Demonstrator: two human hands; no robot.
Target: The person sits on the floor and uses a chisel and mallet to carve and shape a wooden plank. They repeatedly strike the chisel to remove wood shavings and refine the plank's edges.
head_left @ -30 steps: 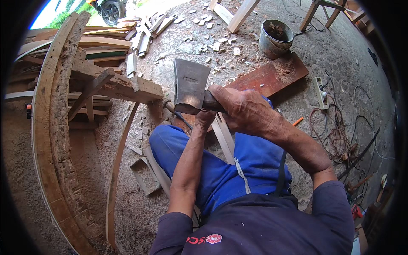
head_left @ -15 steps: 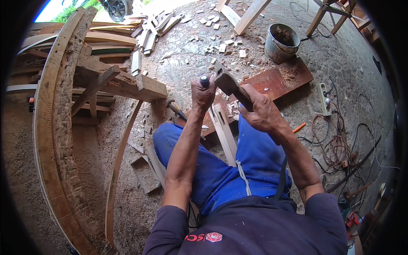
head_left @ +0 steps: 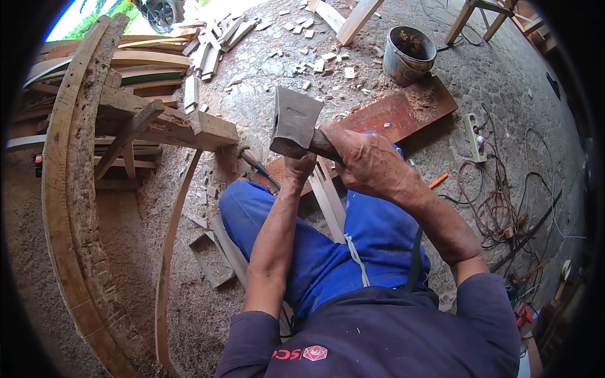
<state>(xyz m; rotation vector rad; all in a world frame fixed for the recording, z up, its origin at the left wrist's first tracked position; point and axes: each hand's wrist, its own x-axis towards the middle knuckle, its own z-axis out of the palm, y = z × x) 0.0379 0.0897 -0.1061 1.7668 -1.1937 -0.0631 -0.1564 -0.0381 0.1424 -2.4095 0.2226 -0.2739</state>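
My right hand [head_left: 368, 160] is closed on the short wooden handle of a hatchet [head_left: 296, 116], its broad steel head raised over my left hand [head_left: 299, 167]. My left hand is closed, largely covered by the head; the chisel it grips, whose capped handle showed half a second ago, is hidden now. Below both hands a pale, slotted wooden piece [head_left: 329, 205] lies between my blue-clad legs, its far end over a reddish board [head_left: 394, 113]. Another chisel [head_left: 259, 165] with a wooden handle lies left of my left hand.
Curved timber [head_left: 72, 189] and a beam [head_left: 214, 132] stand at left by stacked wood [head_left: 151, 60]. A bucket [head_left: 408, 53], wooden legs [head_left: 359, 22] and offcuts are beyond my hands. A power strip [head_left: 474, 135] and tangled cables [head_left: 498, 208] lie at right.
Half a second ago the hatchet was lower and right of the capped chisel handle in my left hand; now its head has swung up and left over that hand, much as one second ago.
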